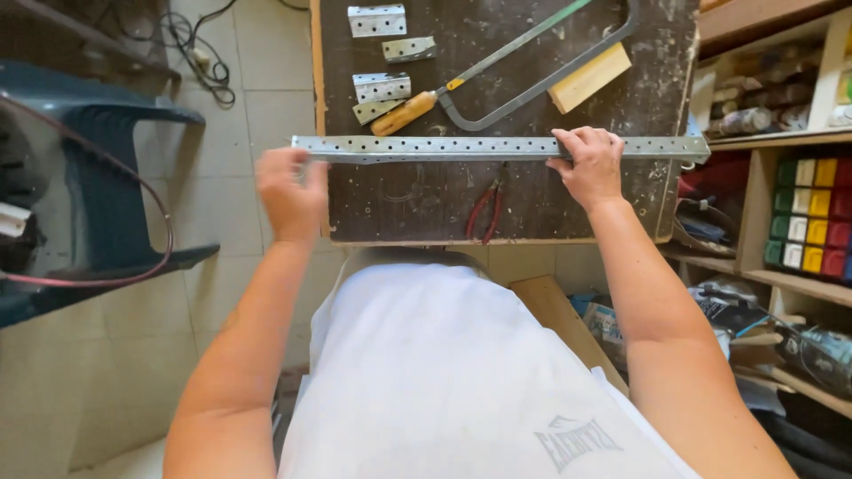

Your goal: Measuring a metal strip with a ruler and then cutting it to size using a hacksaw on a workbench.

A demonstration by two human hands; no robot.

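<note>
**Perforated angle bar lies crosswise on the workbench, held at both ends**

You have the long perforated metal angle bar [461, 147] lying flat across the dark workbench [417, 208], its long axis running side to side, parallel to the bench's near edge. Its left end sticks out past the bench's left edge, and its right end points toward the shelves, reaching the bench's right edge.

Your left hand [290, 193] is clenched around the overhanging left end, off the bench. Your right hand [590, 164] presses down on the bar toward its right part, fingers curled over the far edge.

Just beyond the bar on the bench lies a hacksaw [515, 75] with a wooden handle, slanted, its frame pointing away to the right. A pale wooden block [589, 77] sits beside the saw's frame. Four short perforated metal pieces [382, 62] lie toward the bench's far left. Red-handled pliers [486, 208] rest on the near side of the bar, handles toward you.

To the right of the bench, a shelf holds a grid of small square boxes [809, 217] in green, white, yellow and red. Left of the bench stands a dark plastic chair [106, 177].
</note>
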